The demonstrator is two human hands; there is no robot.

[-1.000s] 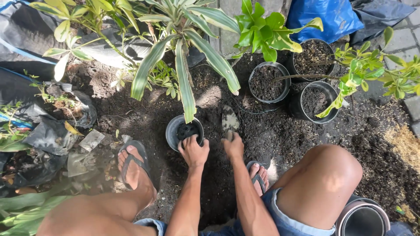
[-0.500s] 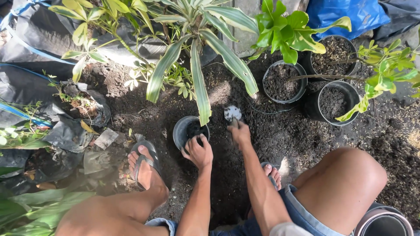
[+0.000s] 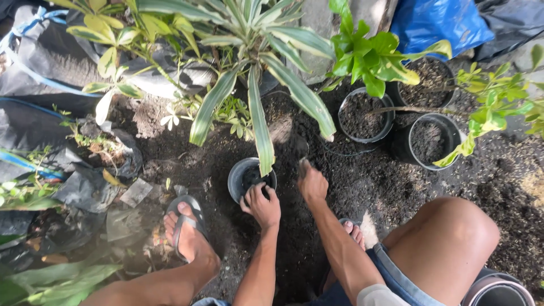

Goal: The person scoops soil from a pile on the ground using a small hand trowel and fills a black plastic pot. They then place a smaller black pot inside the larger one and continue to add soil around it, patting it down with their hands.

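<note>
I squat over dark soil. My left hand (image 3: 262, 205) grips the near rim of a small black plastic pot (image 3: 236, 174) that has a little soil in it. A long striped leaf hangs over the pot. My right hand (image 3: 313, 183) is closed on the handle of a small trowel (image 3: 302, 160), just right of the pot. The trowel's blade points away from me and is pushed down into the loose soil (image 3: 340, 181), so it is mostly hidden.
Three black pots filled with soil (image 3: 362, 116) (image 3: 433, 73) (image 3: 429, 139) stand at the back right, with leafy branches across them. A striped-leaf plant (image 3: 255, 34) stands behind the small pot. Black plastic bags (image 3: 34, 113) lie left, a blue bag (image 3: 436, 22) top right, a metal container (image 3: 498, 292) bottom right.
My right hand lifted the trowel with soil on its blade, then brought it back down into the soil. My left hand stayed on the pot's rim. The view shifted a little.
</note>
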